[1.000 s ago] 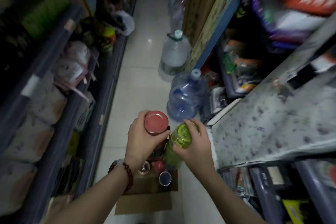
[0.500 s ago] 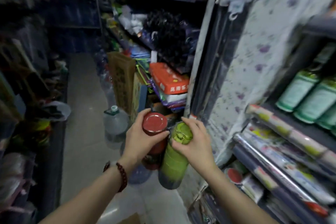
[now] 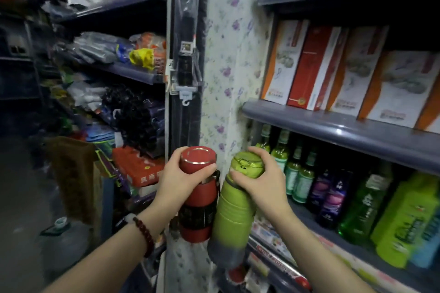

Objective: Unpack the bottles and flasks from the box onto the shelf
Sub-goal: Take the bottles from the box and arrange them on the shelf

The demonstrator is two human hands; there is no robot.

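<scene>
Red flask [image 3: 198, 194] hanging upright in left hand [image 3: 177, 179] fingers clenching its cap, green flask [image 3: 234, 211] touching beside it, right hand [image 3: 262, 182] gripping its lid, both hovering near bottle shelf [image 3: 333, 129] left edge.

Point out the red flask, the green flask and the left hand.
red flask [image 3: 198, 215], head view, on its body below the hand.
green flask [image 3: 234, 215], head view, on its ribbed body.
left hand [image 3: 179, 183], head view, on its back.
</scene>
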